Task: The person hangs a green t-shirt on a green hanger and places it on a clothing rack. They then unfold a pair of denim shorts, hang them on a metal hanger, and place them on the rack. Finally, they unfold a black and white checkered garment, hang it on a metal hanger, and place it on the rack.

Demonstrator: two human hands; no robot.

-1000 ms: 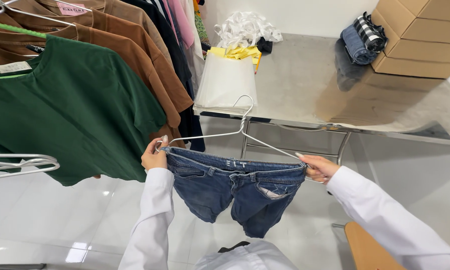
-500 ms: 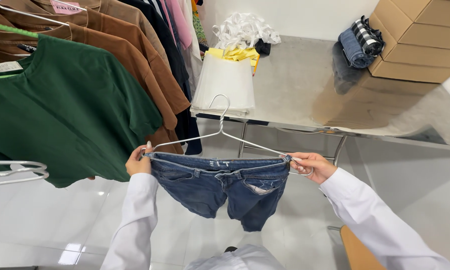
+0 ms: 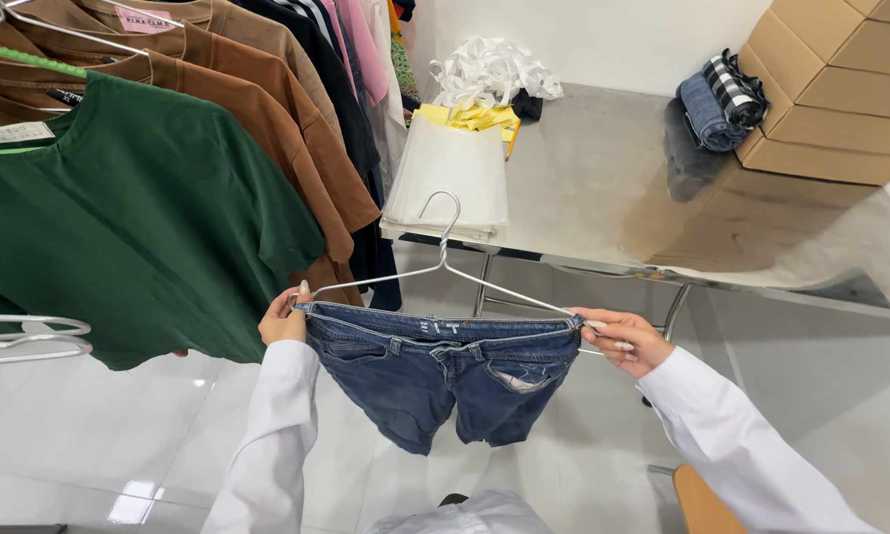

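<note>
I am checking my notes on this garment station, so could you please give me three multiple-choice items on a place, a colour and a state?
1. Where do the denim shorts hang?
A. From a metal wire hanger held by both hands
B. On the table
C. On the floor

2. What colour is the T-shirt nearest the left hand?
A. Pink
B. Dark green
C. White

3. How does the right hand stand?
A. Open and free
B. Resting on the boxes
C. Closed on the hanger's end and the waistband

Answers: 1 A, the waistband is stretched along the hanger between the hands. 2 B, the green shirt hangs just beside that hand. 3 C, its fingers pinch the hanger's right end.
</note>
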